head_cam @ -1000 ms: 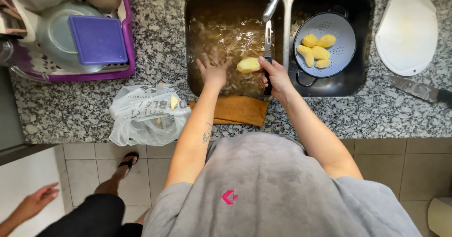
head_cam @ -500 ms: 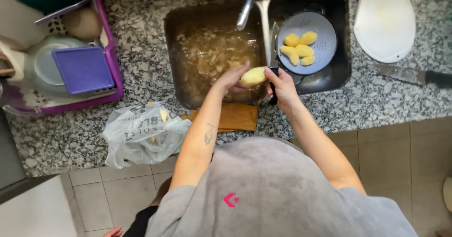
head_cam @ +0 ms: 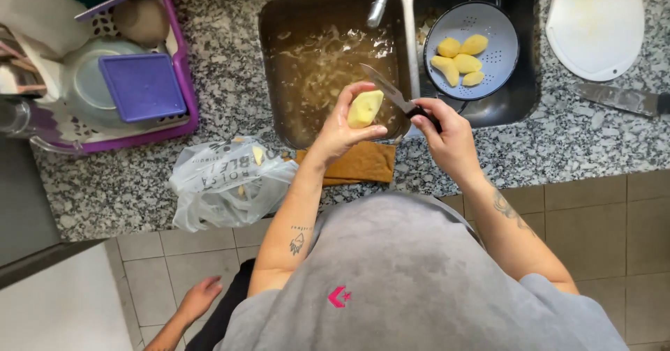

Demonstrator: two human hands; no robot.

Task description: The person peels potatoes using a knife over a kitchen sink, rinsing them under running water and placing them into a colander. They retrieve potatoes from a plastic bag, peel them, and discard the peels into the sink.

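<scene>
My left hand [head_cam: 340,129] holds a peeled yellow potato [head_cam: 365,107] up over the front edge of the sink. My right hand [head_cam: 447,133] grips a black-handled knife [head_cam: 392,93], whose blade points up-left and almost touches the potato. Below them the left sink basin [head_cam: 283,58] is full of murky water and floating peelings. In the right basin sits a pale blue colander [head_cam: 488,23] with several peeled potatoes [head_cam: 460,59].
A tap [head_cam: 380,1] hangs over the sink divider. An orange cloth [head_cam: 363,162] and a crumpled plastic bag [head_cam: 227,180] lie on the granite counter's front edge. A purple dish rack [head_cam: 180,65] stands left; a white cutting board [head_cam: 597,23] and large knife [head_cam: 621,100] lie right. Another person's hand [head_cam: 202,296] shows at bottom left.
I have lifted the potato out of the water and raised it toward me. My right hand has brought the knife blade up to it. The view has moved in closer to the sink.
</scene>
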